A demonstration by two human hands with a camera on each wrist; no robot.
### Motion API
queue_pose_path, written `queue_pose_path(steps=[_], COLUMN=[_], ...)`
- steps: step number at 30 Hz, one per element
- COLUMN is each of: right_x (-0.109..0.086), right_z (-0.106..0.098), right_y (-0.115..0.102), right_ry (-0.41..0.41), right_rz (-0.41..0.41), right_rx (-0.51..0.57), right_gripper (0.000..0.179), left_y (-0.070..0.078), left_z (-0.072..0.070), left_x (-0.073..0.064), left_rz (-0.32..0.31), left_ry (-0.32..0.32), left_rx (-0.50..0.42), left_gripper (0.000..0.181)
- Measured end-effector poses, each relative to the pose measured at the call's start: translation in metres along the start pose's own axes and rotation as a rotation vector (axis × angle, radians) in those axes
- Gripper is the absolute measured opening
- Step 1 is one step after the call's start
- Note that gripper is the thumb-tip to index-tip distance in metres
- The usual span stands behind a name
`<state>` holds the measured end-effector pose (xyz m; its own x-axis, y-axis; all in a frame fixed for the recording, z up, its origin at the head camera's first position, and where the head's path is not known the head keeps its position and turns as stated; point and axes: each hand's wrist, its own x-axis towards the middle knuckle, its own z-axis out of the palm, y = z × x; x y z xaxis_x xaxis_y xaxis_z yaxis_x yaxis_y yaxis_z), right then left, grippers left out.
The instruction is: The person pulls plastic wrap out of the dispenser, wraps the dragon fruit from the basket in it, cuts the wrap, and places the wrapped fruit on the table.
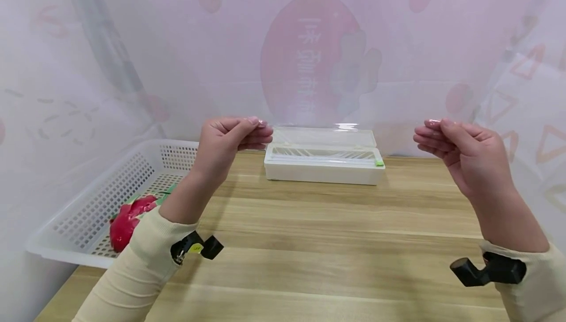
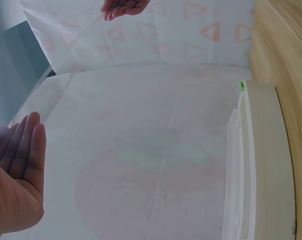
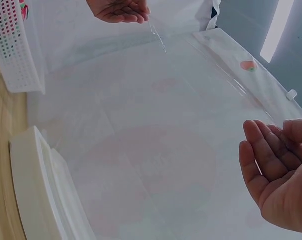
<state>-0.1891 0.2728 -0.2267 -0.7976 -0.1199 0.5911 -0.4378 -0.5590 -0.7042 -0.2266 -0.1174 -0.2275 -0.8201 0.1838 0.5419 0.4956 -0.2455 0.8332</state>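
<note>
A clear sheet of cling film (image 1: 347, 127) spans the gap between both hands, visible mostly by its glints. My left hand (image 1: 225, 140) pinches one end of its edge between thumb and index finger. At the other end, my right hand (image 1: 473, 152) pinches the film the same way, its other fingers loosely bent. Behind the film, a white cling film dispenser (image 1: 325, 173) rests on the table with its see-through lid (image 1: 327, 137) raised. A green slider (image 1: 379, 163) sits at the dispenser's right end. In the right wrist view, the film's edge (image 3: 236, 87) shows as a bright line.
On the left stands a white perforated plastic basket (image 1: 40, 248). It holds a red fruit with green tips (image 1: 128, 223), like a dragon fruit, partly behind my left sleeve. A printed pink and white curtain (image 1: 234, 66) rises behind the wooden table (image 1: 309, 253).
</note>
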Motion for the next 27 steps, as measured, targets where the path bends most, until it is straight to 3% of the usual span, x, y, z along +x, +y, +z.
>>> queue_pose_path(steps=[5, 9, 19, 27], right_x=[-0.009, -0.017, -0.042, -0.055], right_z=[0.003, 0.005, 0.012, 0.012], right_y=[-0.002, -0.005, -0.015, -0.017], right_ry=[0.047, 0.017, 0.013, -0.031], right_rz=[-0.026, -0.004, 0.045, 0.1], right_rx=[-0.115, -0.21, -0.618, -0.771], right_gripper=[0.024, 0.022, 0.019, 0.016], left_y=[0.001, 0.003, 0.007, 0.002], left_z=[-0.001, -0.002, -0.005, -0.007], left_x=[-0.006, -0.014, -0.034, -0.046], left_rz=[0.009, 0.025, 0.081, 0.09], left_ry=[-0.02, -0.032, -0.082, -0.106], left_rx=[0.066, 0.14, 0.285, 0.367], left_gripper=[0.018, 0.019, 0.016, 0.014])
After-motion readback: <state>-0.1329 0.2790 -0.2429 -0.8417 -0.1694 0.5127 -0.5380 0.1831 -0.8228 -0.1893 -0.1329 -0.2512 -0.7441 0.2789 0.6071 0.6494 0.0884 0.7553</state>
